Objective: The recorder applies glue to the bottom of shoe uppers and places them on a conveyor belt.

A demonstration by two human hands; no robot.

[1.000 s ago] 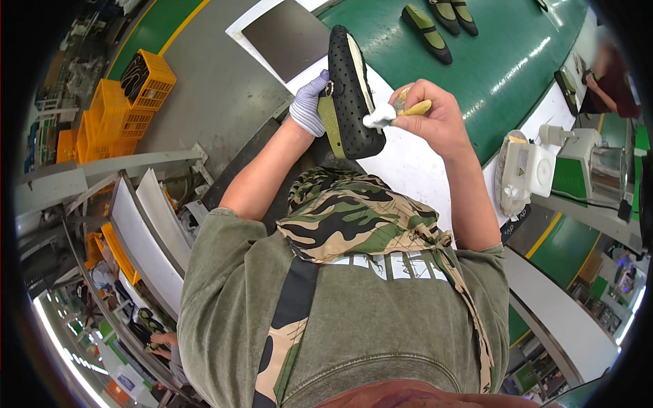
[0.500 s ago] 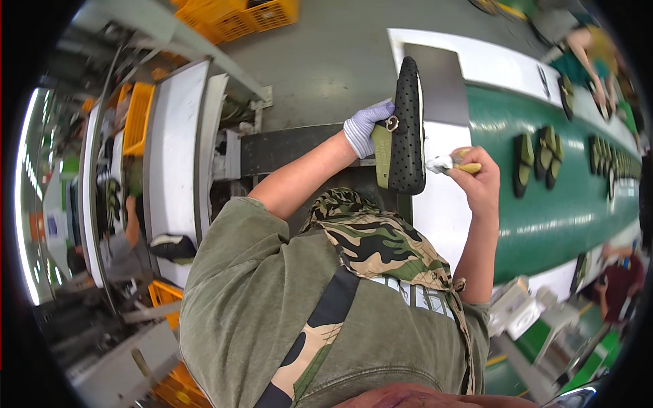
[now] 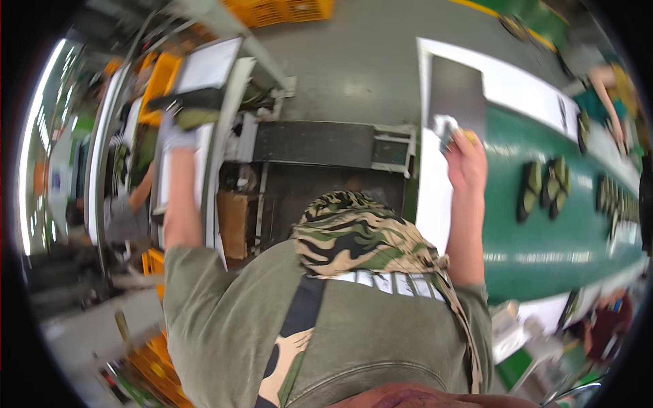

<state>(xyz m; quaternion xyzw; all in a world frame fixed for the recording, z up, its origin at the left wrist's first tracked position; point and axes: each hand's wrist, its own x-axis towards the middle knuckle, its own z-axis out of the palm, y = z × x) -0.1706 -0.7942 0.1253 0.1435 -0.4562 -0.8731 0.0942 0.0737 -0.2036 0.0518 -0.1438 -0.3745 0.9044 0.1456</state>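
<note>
Out at the far left, my left hand (image 3: 178, 130), in a pale glove and smeared by motion, is closed on a black and olive-green shoe (image 3: 198, 117). The shoe lies lengthwise over the white bench (image 3: 204, 70), its dark sole facing away. Whether it touches the bench I cannot tell. My right hand (image 3: 468, 163), bare, is raised over the white edge of the worktable and grips a small yellow-handled tool with a white, cloth-like tip (image 3: 446, 127). The tip is near a dark grey panel (image 3: 457, 88).
On the green conveyor belt (image 3: 517, 245) at the right stand several olive-green shoes (image 3: 556, 182). A low black bench (image 3: 313, 141) lies ahead of me. Yellow crates (image 3: 286, 10) are at the back and left. Other people work at both far sides.
My left hand has carried the shoe from in front of me to the left bench. My right hand, still holding the tool, has shifted slightly.
</note>
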